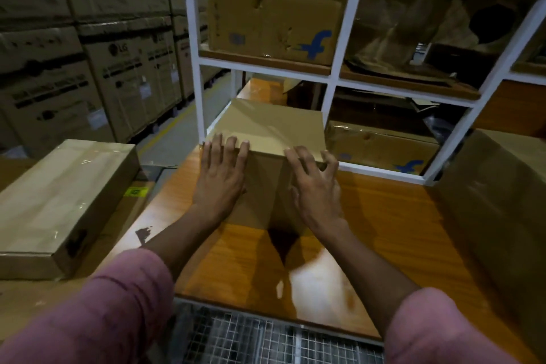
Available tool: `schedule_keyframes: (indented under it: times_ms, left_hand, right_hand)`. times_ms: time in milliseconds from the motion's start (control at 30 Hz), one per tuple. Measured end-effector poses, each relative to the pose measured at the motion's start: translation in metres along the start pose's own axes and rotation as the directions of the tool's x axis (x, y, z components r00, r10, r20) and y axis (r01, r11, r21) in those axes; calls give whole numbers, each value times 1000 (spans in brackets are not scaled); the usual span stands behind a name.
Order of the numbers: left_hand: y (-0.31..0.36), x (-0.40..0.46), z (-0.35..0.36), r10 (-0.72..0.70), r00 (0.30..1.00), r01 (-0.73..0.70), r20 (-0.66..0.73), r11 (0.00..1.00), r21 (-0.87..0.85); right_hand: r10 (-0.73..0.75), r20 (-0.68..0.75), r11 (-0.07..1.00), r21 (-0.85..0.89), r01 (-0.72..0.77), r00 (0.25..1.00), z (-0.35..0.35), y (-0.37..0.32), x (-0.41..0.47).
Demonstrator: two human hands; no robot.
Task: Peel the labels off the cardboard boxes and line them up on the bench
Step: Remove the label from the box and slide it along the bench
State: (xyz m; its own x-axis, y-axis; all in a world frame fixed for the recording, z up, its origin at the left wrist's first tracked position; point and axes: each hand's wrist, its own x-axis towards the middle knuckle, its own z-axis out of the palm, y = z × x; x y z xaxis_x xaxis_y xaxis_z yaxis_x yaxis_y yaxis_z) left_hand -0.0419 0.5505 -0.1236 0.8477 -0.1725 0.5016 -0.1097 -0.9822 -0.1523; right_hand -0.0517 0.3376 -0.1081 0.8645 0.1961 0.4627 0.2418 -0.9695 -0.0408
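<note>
A plain brown cardboard box (271,130) stands on the orange wooden bench (369,216), close to the white shelf frame. My left hand (220,177) lies flat against the box's near face, its fingertips reaching over the top edge. My right hand (314,183) touches the near face beside it with fingers spread and slightly bent over the same edge. No label shows on the sides of this box that I can see.
A flat taped box (65,201) lies to the left on other cartons. A large box (499,207) stands at the right of the bench. The white shelf frame (334,80) holds printed boxes (274,23). Stacked cartons (88,53) fill the left. Wire mesh (251,337) lies below.
</note>
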Motion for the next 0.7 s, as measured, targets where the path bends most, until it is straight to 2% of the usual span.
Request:
schedule_keyframes:
  times_ms: [167, 367, 700]
  left_hand:
    - [-29, 30, 28, -28, 1000, 28, 1, 1000, 0]
    - [-43, 57, 56, -37, 999, 37, -26, 999, 22]
    - [-59, 72, 80, 0, 997, -5, -82, 998, -57]
  right_hand:
    - [27, -11, 999, -44, -27, 1000, 26, -22, 41]
    - [22, -15, 1000, -12, -22, 1000, 50, -23, 77]
    - [-13, -51, 997, -79, 9, 999, 69, -21, 89]
